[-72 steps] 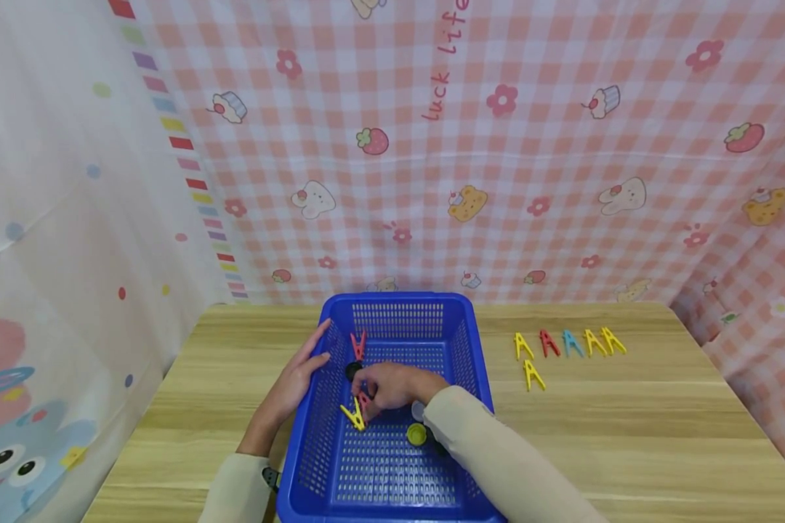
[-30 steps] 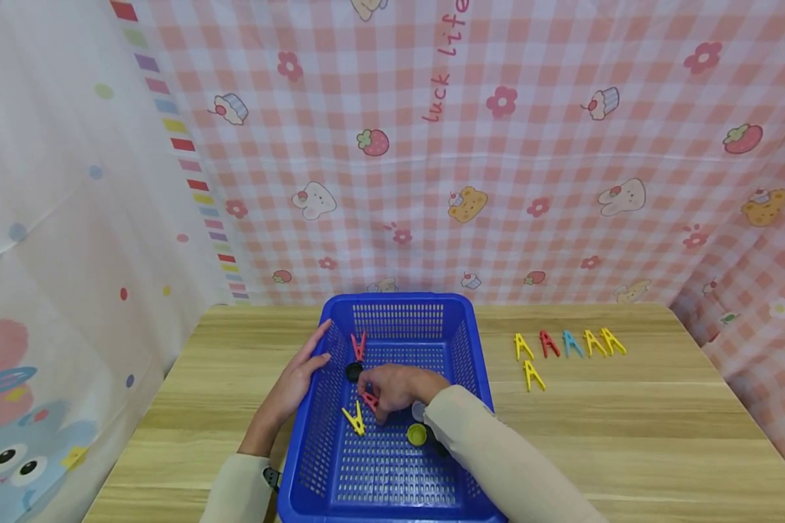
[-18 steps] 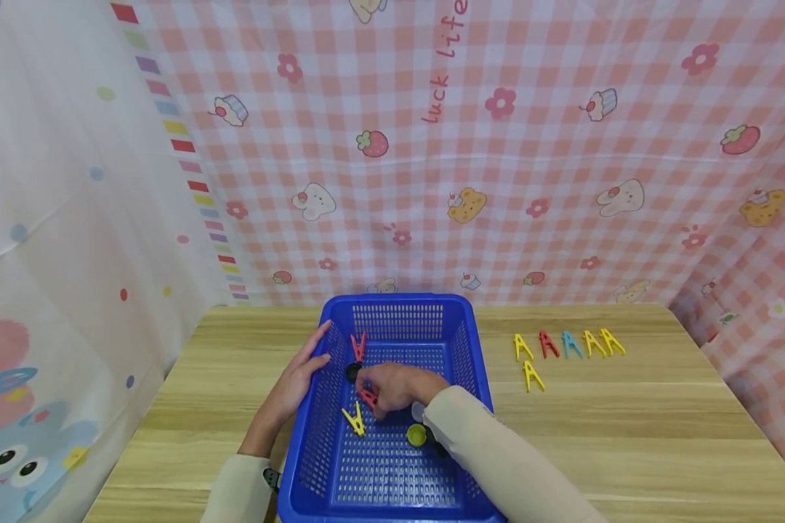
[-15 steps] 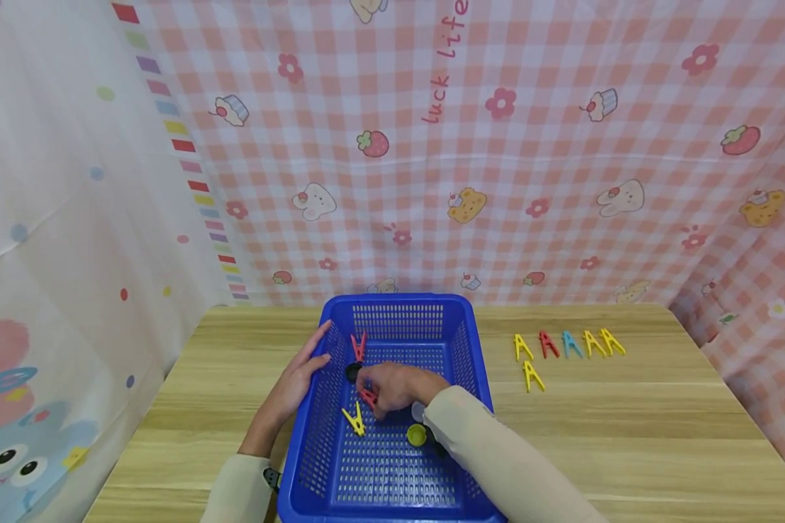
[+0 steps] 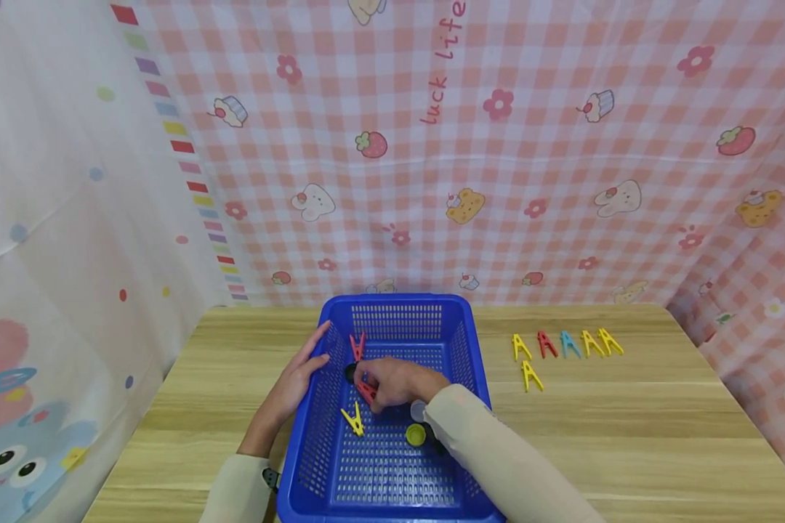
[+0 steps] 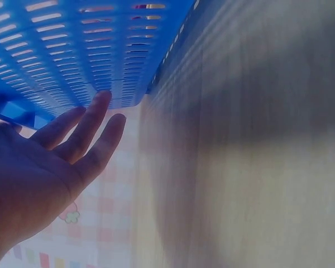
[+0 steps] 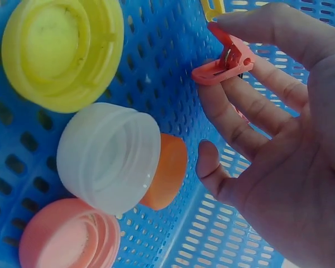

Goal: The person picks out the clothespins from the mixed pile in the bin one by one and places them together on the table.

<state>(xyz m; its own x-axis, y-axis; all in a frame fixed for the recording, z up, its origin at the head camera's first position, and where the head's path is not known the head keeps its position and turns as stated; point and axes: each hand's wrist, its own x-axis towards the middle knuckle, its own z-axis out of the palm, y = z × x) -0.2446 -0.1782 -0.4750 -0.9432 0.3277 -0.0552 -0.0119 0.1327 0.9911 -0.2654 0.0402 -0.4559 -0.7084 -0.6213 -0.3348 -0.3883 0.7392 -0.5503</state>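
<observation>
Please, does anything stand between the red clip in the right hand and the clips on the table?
Yes: the basket's right wall stands between the red clip, pinched by the right hand, and the clips on the table.

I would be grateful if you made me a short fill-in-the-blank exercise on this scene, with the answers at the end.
1. The right hand pinches a ____ clothespin.
2. In the head view, the left hand is at the ____ side of the blue basket.
3. Of the six clothespins on the table, exactly ____ are yellow.
4. In the right wrist view, the cap partly hidden behind the white cap is ____.

Missing words: red; left; four; orange.
</observation>
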